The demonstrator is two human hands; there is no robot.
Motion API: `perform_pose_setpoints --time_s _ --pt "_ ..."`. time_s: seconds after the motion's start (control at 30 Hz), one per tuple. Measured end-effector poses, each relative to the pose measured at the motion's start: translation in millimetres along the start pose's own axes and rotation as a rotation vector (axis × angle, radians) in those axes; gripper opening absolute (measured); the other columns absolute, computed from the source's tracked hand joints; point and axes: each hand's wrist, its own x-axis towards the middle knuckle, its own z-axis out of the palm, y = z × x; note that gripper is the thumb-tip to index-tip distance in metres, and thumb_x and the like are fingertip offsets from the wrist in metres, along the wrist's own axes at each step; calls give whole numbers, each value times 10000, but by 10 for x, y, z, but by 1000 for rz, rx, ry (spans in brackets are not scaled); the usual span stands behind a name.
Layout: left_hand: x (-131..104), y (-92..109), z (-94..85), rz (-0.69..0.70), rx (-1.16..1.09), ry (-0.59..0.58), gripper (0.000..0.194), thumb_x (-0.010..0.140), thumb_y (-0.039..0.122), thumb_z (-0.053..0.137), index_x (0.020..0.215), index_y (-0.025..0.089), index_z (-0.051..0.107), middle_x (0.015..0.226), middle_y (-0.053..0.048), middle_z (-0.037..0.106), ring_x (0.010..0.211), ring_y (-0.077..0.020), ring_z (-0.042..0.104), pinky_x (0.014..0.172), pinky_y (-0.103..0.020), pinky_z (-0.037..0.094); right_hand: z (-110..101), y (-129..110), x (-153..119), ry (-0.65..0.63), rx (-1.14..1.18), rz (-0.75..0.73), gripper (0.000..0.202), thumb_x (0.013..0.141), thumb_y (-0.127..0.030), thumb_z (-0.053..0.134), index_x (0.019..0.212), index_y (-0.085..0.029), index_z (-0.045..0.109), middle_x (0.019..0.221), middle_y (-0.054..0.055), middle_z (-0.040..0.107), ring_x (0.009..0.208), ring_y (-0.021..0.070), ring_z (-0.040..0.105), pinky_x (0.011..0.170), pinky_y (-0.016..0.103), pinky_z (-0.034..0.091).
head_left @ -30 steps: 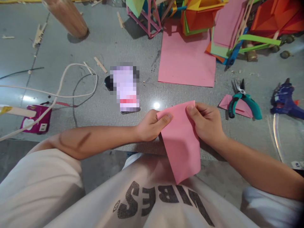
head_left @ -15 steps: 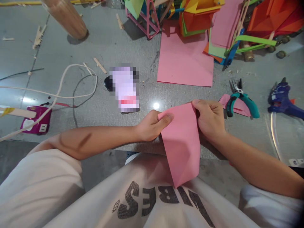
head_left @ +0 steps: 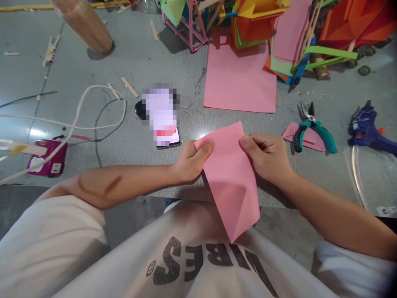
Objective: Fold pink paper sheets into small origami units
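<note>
A folded piece of pink paper (head_left: 229, 174) is stretched between my two hands, over the table's near edge. My left hand (head_left: 194, 161) pinches its upper left side, thumb on top. On the right side, my right hand (head_left: 268, 157) grips the paper with the thumb on the edge and the fingers curled behind. The paper's pointed lower end hangs down in front of my shirt, with a crease running up from the tip. Fingers under the paper are hidden.
A phone (head_left: 163, 118) lies beyond my left hand. Teal-handled pliers (head_left: 313, 128) rest on a pink paper scrap at right, beside a blue glue gun (head_left: 367, 130). Pink sheets (head_left: 238, 87) and coloured paper constructions (head_left: 260, 20) sit at the back. A white cable (head_left: 77, 111) loops near a purple power socket (head_left: 48, 157).
My left hand has shifted slightly left with the paper. My right hand has slid down the paper's right side, so the upper right corner now stands free above the thumb.
</note>
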Motion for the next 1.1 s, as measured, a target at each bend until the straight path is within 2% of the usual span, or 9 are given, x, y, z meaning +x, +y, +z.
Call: perform_pose_setpoints --time_s 0.1,0.27,0.47,0.57,0.67,0.8,0.87,1.0,1.1 --pt "17 -37 -3 55 -43 14 594 1045 762 722 834 208 740 787 -24 737 698 -161 709 630 -308 588 -38 6 -2 -102 4 -14 661 1017 -825 700 725 -240 609 698 -7 483 648 156 402 589 352 284" --pt "34 -89 7 68 -129 22 498 1060 713 740 1036 221 817 925 -52 816 861 -220 816 700 -335 648 -57 -5 -8 -104 -72 26 742 1064 -824 613 651 -239 420 657 -11 388 626 154 355 579 363 257" --pt "102 -172 -37 152 -173 144 446 1066 688 749 1115 249 810 978 -49 838 997 -268 859 794 -385 710 -84 -11 24 -149 -101 -23 650 1039 -822 659 738 -252 572 698 1 505 661 173 435 615 366 318" --pt "147 -176 -46 173 -177 189 473 1048 709 760 1157 250 796 1028 -54 848 1064 -280 860 859 -403 721 -88 8 23 -129 -148 6 665 1061 -804 633 704 -255 520 677 2 485 644 174 425 603 369 307" --pt "150 -137 -34 158 -183 158 502 1022 721 784 1188 247 772 1089 -67 854 1114 -297 852 913 -427 719 -67 13 12 -92 -194 19 685 1069 -809 608 684 -260 471 661 5 468 632 178 416 586 374 295" --pt "97 -58 -18 81 -130 -23 532 933 644 922 1209 232 729 1137 -86 845 1079 -291 841 962 -457 707 -31 -10 -4 -68 -178 23 697 1043 -862 602 696 -264 509 693 25 540 651 191 464 584 376 322" --pt "75 -26 -14 48 -90 -66 559 906 636 951 1200 221 717 1129 -93 831 1057 -279 828 965 -458 702 -23 -19 -15 -68 -141 47 714 1020 -894 607 696 -263 521 698 28 550 651 192 468 577 373 330" --pt "81 9 -7 96 -10 -25 605 891 706 930 1163 215 703 1079 -81 792 1015 -265 786 921 -443 686 -23 -21 -29 -62 -83 94 759 967 -944 633 668 -257 511 673 18 513 631 178 433 552 360 303" --pt "102 9 0 139 42 66 632 871 759 915 1112 221 687 1045 -68 765 999 -261 756 919 -444 668 -32 -17 -21 -84 -70 83 732 958 -937 658 703 -254 595 685 14 536 633 175 443 553 358 313"
